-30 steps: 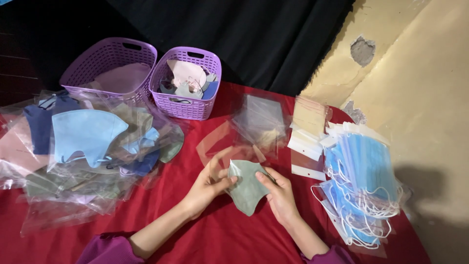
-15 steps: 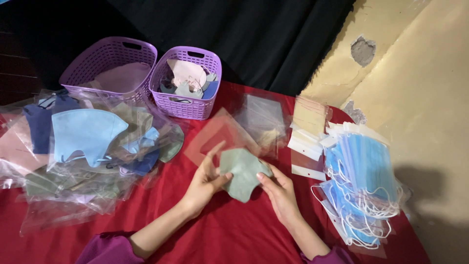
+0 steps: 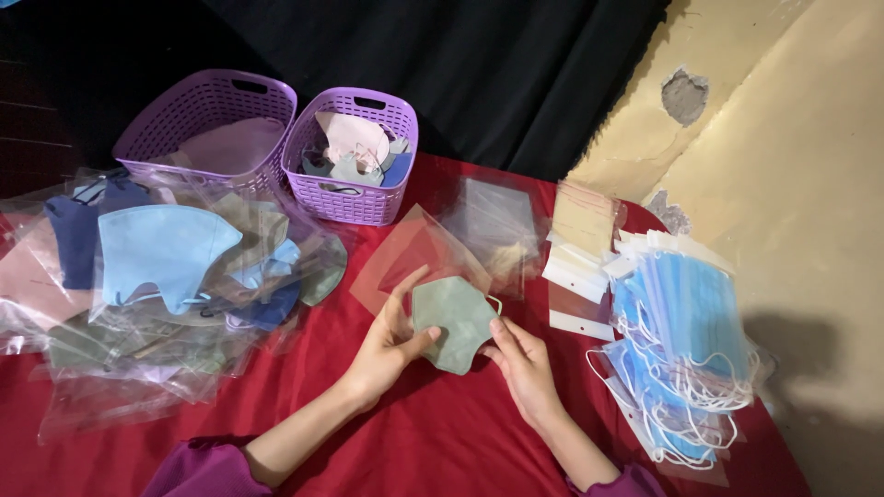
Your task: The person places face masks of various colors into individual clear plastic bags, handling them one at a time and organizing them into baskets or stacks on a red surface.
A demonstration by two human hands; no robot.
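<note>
Hands met over the red tablecloth (image 3: 433, 433), nearest the camera. My left hand (image 3: 387, 345) pinched the left edge of a sage-green, folded fabric face mask (image 3: 451, 317) between thumb and fingers, while my right hand (image 3: 525, 364) closed its fingertips on the mask's lower right edge. Compared with a second before, the mask had risen and tipped toward the clear plastic sleeve (image 3: 419, 253) lying just behind it, whose open side now sat touching the mask's upper edge; I judged that bagging had begun. Left of this lay a loose heap of bagged masks (image 3: 166, 276), blue on top. Right of it stood a stack of pale blue pleated masks with white ear loops (image 3: 686, 340). Farthest away sat two lilac plastic baskets (image 3: 354, 198).
</note>
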